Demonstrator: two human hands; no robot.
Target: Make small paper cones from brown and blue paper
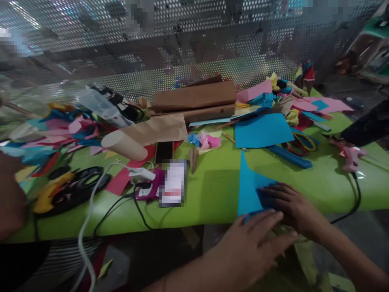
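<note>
A sheet of blue paper (249,190) lies at the table's front edge, its right part curled or folded over. My right hand (291,202) rests on that curled part, with the fingers stretched flat. At the paper's near edge is my left hand (249,247), its fingers bent over the blue edge; the thumb side is apart and the grip is partly hidden. The two hands nearly meet, and they cover the paper's lower right portion. Just behind them lies another blue sheet (263,130).
Around are a blue cutter (290,157), scissors (304,142), a pink glue gun (351,158), a phone (173,182), a purple power strip (150,188) with cords, a paper roll (124,144), a yellow-black tool (65,190), brown paper (194,95) and another person's arm (10,194).
</note>
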